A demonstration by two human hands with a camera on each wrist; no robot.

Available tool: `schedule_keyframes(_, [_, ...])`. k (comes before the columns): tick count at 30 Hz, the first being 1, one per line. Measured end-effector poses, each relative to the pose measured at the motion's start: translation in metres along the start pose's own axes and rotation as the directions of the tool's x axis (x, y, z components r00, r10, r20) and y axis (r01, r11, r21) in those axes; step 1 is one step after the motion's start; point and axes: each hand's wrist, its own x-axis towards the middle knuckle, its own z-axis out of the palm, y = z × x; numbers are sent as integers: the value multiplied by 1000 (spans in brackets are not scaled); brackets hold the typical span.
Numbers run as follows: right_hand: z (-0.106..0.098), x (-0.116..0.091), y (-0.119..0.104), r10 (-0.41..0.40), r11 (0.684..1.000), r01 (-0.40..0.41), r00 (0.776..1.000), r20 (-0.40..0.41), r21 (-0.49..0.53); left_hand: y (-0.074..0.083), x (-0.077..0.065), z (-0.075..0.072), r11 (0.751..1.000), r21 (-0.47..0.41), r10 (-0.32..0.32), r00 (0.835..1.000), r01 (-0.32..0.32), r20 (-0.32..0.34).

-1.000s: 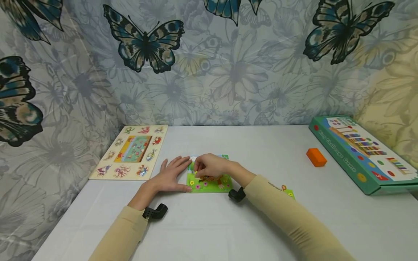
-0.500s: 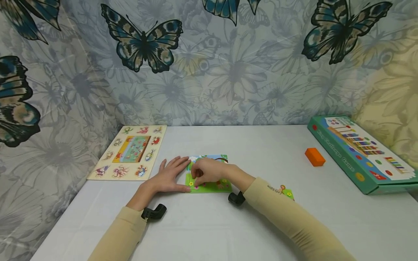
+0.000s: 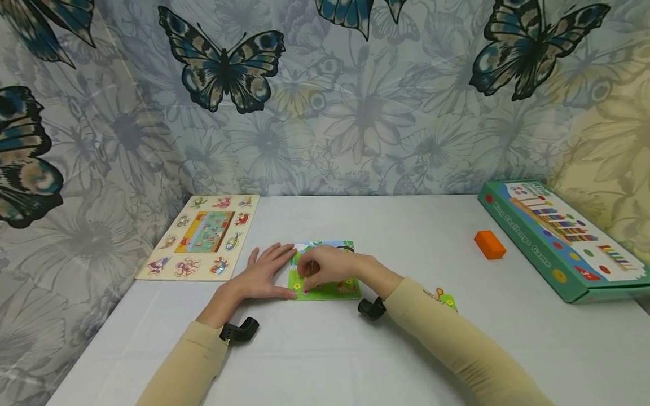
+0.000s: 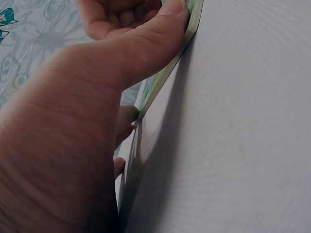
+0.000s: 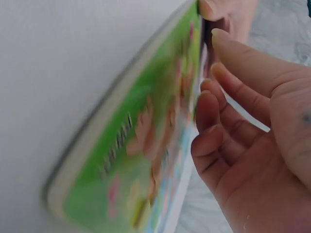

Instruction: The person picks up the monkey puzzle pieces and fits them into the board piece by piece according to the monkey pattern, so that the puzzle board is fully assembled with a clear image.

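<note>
A small green picture puzzle board point(image 3: 332, 293) lies flat on the white table, printed with flowers and a brown figure. My left hand point(image 3: 261, 277) is spread at its left side, fingers straight. Its thumb rests on the board's edge in the left wrist view. Over the board's middle my right hand point(image 3: 327, 264) bends down, thumb and fingers curled with the tips at the surface. Seen from the right wrist, the thumb point(image 5: 231, 46) and fingertips lie close to the board; whether they pinch a piece is unclear. A small green puzzle piece point(image 3: 447, 300) sits partly behind the right sleeve.
At the back left lies a cream board point(image 3: 242, 234) with sea-animal pictures. An orange block point(image 3: 490, 245) stands on the right, beside a green game box point(image 3: 548, 248). Butterfly-patterned cloth point(image 3: 365, 146) hangs behind the table.
My right hand has shifted slightly left and lower on the board, then stayed nearly still; its wrist has edged right. The left hand keeps its place at the board's left side.
</note>
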Motion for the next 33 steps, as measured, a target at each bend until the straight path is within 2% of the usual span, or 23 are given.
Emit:
schedule_keyframes(6, [-13, -20, 7, -10, 999, 11, 1000, -30, 32, -1, 1, 1, 1000, 10, -7, 1000, 7, 4])
schedule_keyframes(13, [-30, -55, 16, 6, 999, -3, 998, -65, 49, 0, 1, 0, 999, 29, -18, 1000, 18, -1])
schedule_keyframes(18, [-38, -88, 30, 45, 996, -38, 994, -95, 79, 1, 1, -2, 1000, 24, -17, 1000, 17, 5])
schedule_keyframes(24, [-46, -127, 45, 135, 987, -121, 981, -136, 109, 1, 1, -1, 999, 35, -13, 1000, 13, -6])
schedule_keyframes(28, [-49, -146, 51, 182, 980, -167, 972, -146, 110, -2, 1, 1, 999, 49, -11, 1000, 11, -9])
schedule_keyframes(33, [-47, -164, 56, 202, 976, -186, 970, -138, 115, -1, 1, 2, 999, 38, -17, 1000, 17, -2])
